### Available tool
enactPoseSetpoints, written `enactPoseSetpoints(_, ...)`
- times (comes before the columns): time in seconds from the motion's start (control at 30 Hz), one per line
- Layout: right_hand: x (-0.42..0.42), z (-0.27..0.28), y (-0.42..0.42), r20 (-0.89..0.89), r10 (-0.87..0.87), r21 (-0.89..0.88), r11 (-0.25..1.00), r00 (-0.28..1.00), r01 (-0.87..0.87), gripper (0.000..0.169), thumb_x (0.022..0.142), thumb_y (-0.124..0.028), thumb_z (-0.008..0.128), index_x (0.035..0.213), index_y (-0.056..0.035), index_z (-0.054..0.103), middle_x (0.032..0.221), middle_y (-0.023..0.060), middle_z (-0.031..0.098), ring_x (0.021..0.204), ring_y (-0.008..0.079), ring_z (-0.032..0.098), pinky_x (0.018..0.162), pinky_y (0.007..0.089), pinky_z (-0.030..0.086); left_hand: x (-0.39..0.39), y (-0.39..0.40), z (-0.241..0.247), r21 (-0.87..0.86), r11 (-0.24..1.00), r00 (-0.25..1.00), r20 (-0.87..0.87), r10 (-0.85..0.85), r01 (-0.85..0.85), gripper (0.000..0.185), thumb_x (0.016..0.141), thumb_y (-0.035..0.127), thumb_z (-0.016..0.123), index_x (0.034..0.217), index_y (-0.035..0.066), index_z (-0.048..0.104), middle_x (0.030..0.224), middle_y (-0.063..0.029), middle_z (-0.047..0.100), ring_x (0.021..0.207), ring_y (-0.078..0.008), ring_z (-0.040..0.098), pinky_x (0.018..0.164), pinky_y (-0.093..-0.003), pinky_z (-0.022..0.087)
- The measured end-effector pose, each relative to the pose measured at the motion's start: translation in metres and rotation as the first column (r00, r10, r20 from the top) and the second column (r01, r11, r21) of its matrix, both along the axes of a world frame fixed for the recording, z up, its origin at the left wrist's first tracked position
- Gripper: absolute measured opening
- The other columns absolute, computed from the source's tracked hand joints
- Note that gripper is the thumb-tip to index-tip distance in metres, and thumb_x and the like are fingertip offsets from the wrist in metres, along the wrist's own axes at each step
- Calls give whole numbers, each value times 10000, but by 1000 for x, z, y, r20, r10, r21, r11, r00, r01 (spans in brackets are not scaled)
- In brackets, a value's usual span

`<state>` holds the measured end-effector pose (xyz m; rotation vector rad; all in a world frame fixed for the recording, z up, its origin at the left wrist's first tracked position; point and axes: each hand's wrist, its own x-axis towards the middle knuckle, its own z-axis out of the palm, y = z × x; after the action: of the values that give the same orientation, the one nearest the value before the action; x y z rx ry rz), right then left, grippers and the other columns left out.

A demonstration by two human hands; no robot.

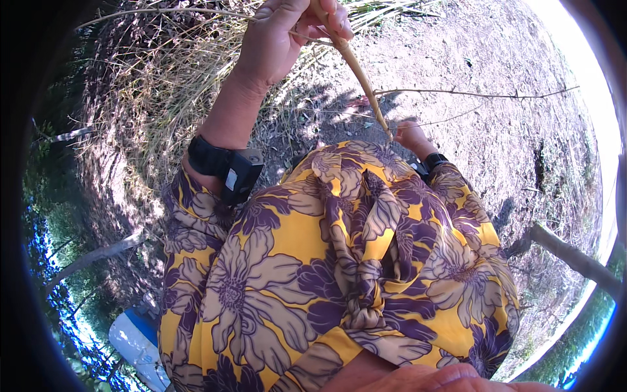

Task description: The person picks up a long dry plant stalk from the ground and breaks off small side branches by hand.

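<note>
My left hand [299, 22] is raised at the top of the view, its fingers closed around a tan, jointed cane stem [360, 73]. The stem slants down to the right, towards my body. Thin side twigs branch from it, one long twig [455, 92] reaching out to the right. Another thin bare twig [166, 11] runs leftward from behind the left hand. Close beside the stem's lower end is my right hand [410, 134], small in view with curled fingers. Whether it grips the stem cannot be made out.
Dry grass and cut stalks [196, 73] lie on the ground ahead and left. Sunlit bare soil [470, 59] spreads to the right. Thick branches stick out at the right [573, 255] and left [103, 252]. A white and blue container [139, 345] stands at lower left.
</note>
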<state>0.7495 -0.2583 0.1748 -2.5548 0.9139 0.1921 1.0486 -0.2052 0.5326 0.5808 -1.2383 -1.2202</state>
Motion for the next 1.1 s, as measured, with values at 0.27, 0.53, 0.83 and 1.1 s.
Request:
enactPoseSetpoints(0.27, 5, 56, -7, -25, -705, 836, 373, 709, 401, 519, 821, -544, 575, 862, -31, 639, 762, 54, 622, 677, 147, 594, 621, 270, 491, 18, 12, -1, -18, 999, 997, 70, -32, 34, 366, 946, 401, 380, 900, 68, 525, 803, -66, 554, 837, -219, 570, 795, -387, 474)
enactPoseSetpoints(0.53, 39, 70, -12, -76, -555, 900, 320, 829, 297, 319, 834, -363, 637, 850, -45, 638, 719, 18, 632, 612, 96, 587, 550, 223, 461, 12, 12, 0, -2, 1000, 997, 77, -6, 6, 395, 953, 417, 354, 887, 67, 526, 760, -55, 537, 793, -202, 556, 772, -385, 488)
enactPoseSetpoints(0.83, 43, 55, -7, -169, -641, 925, 159, 749, 345, 267, 840, -308, 625, 868, -43, 606, 680, 32, 599, 562, 123, 579, 521, 254, 496, 11, 14, 1, 15, 999, 999, 36, 37, -37, 379, 969, 370, 342, 859, 53, 518, 750, -61, 555, 778, -199, 573, 742, -360, 497)
enactPoseSetpoints(1.1, 37, 41, 0, -120, -705, 975, 49, 699, 217, 198, 833, -216, 605, 798, -25, 568, 647, 45, 553, 499, 127, 530, 441, 263, 449, 5, 18, 6, 50, 999, 1000, 3, 21, -21, 375, 961, 379, 366, 841, 59, 520, 740, -57, 538, 757, -196, 554, 732, -371, 485)
